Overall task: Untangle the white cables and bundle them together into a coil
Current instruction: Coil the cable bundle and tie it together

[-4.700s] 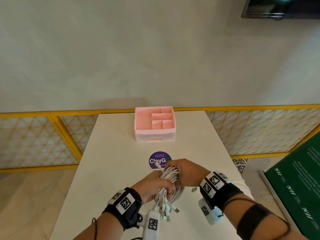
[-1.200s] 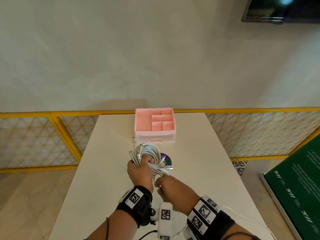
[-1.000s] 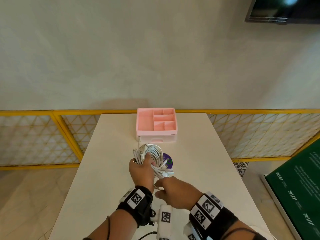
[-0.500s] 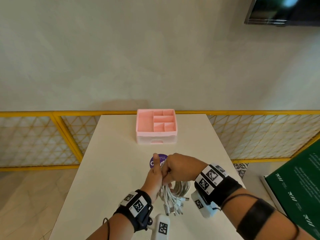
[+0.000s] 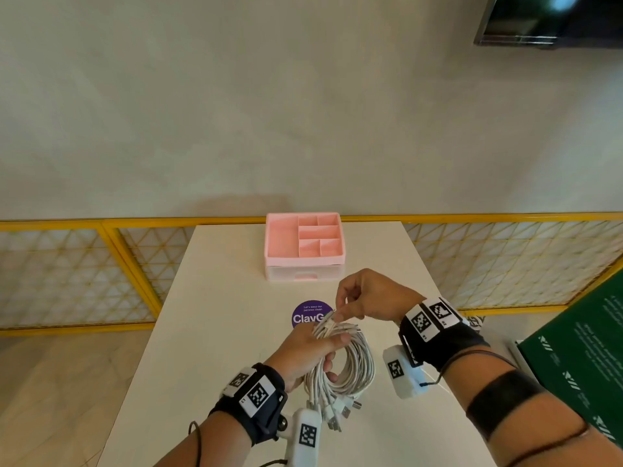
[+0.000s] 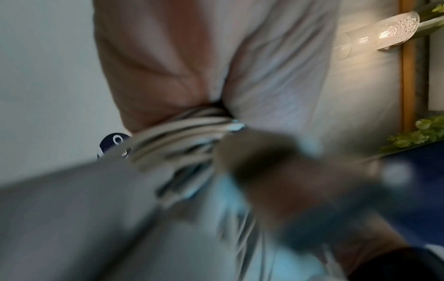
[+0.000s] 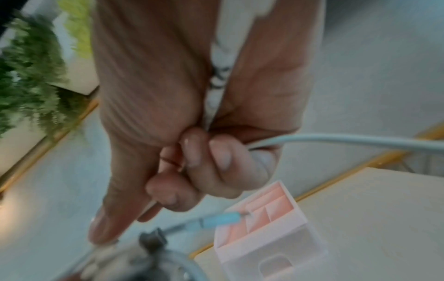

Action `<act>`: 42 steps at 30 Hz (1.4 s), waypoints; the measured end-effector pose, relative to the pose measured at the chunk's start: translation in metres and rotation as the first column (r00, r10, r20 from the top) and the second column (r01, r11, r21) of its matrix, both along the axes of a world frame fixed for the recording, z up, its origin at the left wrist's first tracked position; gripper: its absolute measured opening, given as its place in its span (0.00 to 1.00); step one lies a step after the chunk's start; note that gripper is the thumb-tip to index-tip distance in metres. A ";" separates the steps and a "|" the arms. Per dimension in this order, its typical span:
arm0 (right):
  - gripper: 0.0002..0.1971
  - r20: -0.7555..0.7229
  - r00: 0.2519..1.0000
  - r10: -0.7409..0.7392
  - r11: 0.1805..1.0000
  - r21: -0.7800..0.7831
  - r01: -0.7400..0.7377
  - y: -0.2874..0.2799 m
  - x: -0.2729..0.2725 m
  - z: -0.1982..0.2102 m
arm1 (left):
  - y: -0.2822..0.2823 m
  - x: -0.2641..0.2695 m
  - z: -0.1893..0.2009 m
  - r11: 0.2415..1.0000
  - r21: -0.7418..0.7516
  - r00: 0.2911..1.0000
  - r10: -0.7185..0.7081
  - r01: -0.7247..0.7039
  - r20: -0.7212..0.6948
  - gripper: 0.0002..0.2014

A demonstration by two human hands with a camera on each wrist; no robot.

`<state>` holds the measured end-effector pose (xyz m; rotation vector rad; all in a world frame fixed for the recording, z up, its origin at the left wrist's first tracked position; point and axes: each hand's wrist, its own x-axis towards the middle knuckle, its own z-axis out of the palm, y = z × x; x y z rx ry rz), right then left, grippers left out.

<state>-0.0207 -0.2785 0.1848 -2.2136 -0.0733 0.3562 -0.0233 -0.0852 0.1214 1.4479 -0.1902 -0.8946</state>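
Dangling nearest the person, the plug ends (image 5: 337, 411) of the white cables (image 5: 350, 365) hang loose below the coil, just above the tabletop (image 5: 215, 332). The left hand (image 5: 303, 352) grips one side of the coil, thumb laid across the strands and fingers curled through the loop, which keeps the turns stacked so they cannot spring apart. The left wrist view is blurred, though it does show several strands squeezed in the fold of the palm.

Just beyond, the right hand (image 5: 367, 298) is closed in a pinch on a single strand at the top of the coil; the right wrist view shows its fingers curled round that cable, with a connector tip poking out past them. This looks like a free end being led around or tucked in to lock the bundle, so the task seems close to done. A slack wrap would let the loops slide.

Under the coil's far edge lies a purple round sticker (image 5: 308, 315). Further back a pink compartment organiser (image 5: 305, 246) stands near the tabletop's far end, well apart from the hands.
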 end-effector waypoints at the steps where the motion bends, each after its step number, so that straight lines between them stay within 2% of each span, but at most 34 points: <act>1: 0.08 -0.001 0.999 -0.034 0.997 0.063 0.034 -0.003 -0.001 -0.004 | 0.000 0.001 0.002 1.000 -0.001 1.000 0.015 -0.016 -0.009 0.08; 4: 0.05 -0.024 0.987 -0.161 0.950 0.267 0.162 -0.008 -0.006 -0.020 | 0.000 0.003 0.006 0.995 -0.041 0.995 0.084 -0.087 -0.058 0.09; 6: 0.05 -0.037 0.970 -0.240 0.906 0.349 0.238 -0.011 -0.009 -0.032 | 0.003 0.006 0.009 0.986 -0.095 0.987 0.131 -0.140 -0.097 0.12; 13: 0.11 -0.107 0.922 -0.371 0.803 0.462 0.377 -0.013 -0.021 -0.071 | 0.010 0.017 0.006 0.937 -0.202 0.951 0.251 -0.286 -0.181 0.22; 18: 0.13 -0.114 0.917 -0.382 0.783 0.487 0.387 0.004 -0.033 -0.084 | 0.008 0.022 0.007 0.897 -0.237 0.926 0.345 -0.374 -0.156 0.20; 22: 0.19 -0.038 0.905 -0.423 0.811 0.430 0.397 0.015 -0.034 -0.087 | 0.001 0.022 0.006 0.859 -0.245 0.893 0.426 -0.450 -0.145 0.24; 24: 0.20 -0.007 0.909 -0.417 0.838 0.385 0.388 0.018 -0.035 -0.092 | -0.002 0.021 0.008 0.831 -0.254 0.869 0.474 -0.494 -0.139 0.20; 28: 0.15 0.056 0.935 -0.351 0.904 0.280 0.323 0.028 -0.045 -0.105 | -0.004 0.027 0.009 0.738 -0.263 0.781 0.609 -0.622 -0.137 0.13; 30: 0.16 0.117 0.942 -0.314 0.942 0.162 0.294 0.034 -0.048 -0.106 | -0.006 0.028 0.007 0.686 -0.242 0.726 0.671 -0.686 -0.153 0.14; 32: 0.12 0.175 0.955 -0.240 0.971 0.029 0.239 0.040 -0.050 -0.108 | -0.009 0.029 0.005 0.630 -0.218 0.665 0.728 -0.745 -0.168 0.14; 35: 0.07 0.186 0.974 -0.127 0.986 -0.084 0.145 0.049 -0.055 -0.109 | -0.012 0.032 0.004 0.547 -0.203 0.581 0.792 -0.812 -0.189 0.15; 39: 0.17 0.098 0.994 -0.042 0.992 -0.117 0.053 0.060 -0.067 -0.104 | -0.008 0.038 0.009 0.429 -0.199 0.465 0.865 -0.881 -0.191 0.14; 42: 0.18 0.091 0.995 0.047 0.981 -0.194 -0.029 0.068 -0.074 -0.092 | -0.006 0.041 0.011 0.381 -0.198 0.410 0.902 -0.903 -0.134 0.16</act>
